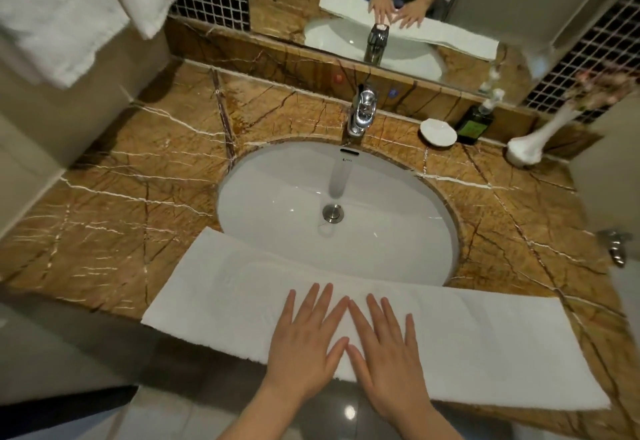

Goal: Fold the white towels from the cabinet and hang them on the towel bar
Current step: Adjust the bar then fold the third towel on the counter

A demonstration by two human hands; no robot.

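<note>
White towel beneath flat left hand and right hand; sink logo illegible.

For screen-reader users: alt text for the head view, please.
The left hand and right hand press flat on a long folded white towel lying along the front edge of the marble counter, partly over the sink. Hanging towels show upper left.

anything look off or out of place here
Nothing spilled or broken. The one oddity is the towel: it lies askew across the counter front, its far edge overlapping the sink rim and its near edge hanging off the counter. The left hand and right hand press flat on it.
</note>
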